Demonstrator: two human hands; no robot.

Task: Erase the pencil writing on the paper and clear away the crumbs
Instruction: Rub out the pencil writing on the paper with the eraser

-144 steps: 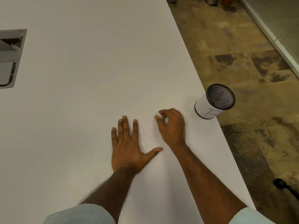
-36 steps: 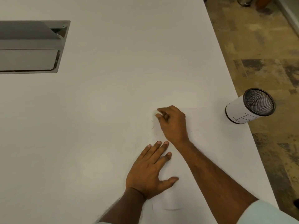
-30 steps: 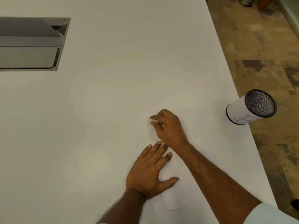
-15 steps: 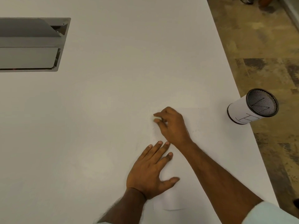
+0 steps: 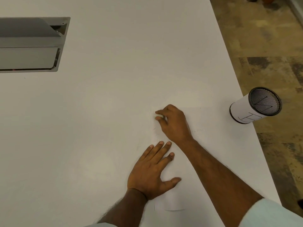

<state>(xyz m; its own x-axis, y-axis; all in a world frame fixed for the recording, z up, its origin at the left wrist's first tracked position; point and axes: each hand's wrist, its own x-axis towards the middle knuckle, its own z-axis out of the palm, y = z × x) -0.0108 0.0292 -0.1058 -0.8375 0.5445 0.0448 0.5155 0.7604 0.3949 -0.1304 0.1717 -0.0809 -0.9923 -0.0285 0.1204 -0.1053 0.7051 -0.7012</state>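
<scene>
Shifted left, right hand (image 5: 174,123) pinches eraser (image 5: 159,115).

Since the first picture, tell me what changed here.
The left hand slid down the paper toward the person, and is again pressed flat. The right hand still pinches the eraser, rubbing the paper's far left part. The mesh cup stayed put.

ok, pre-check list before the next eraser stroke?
1. Eraser pinched in right hand: ok.
2. Left hand flat on the paper, holding it down: ok.
3. Eraser touching the sheet: cannot tell.
4. Pencil marks still left near the right wrist: not ok.
5. Crumbs cleared: cannot tell, too small to see.
6. Mesh cup near the table edge, apart from both hands: ok.
</scene>
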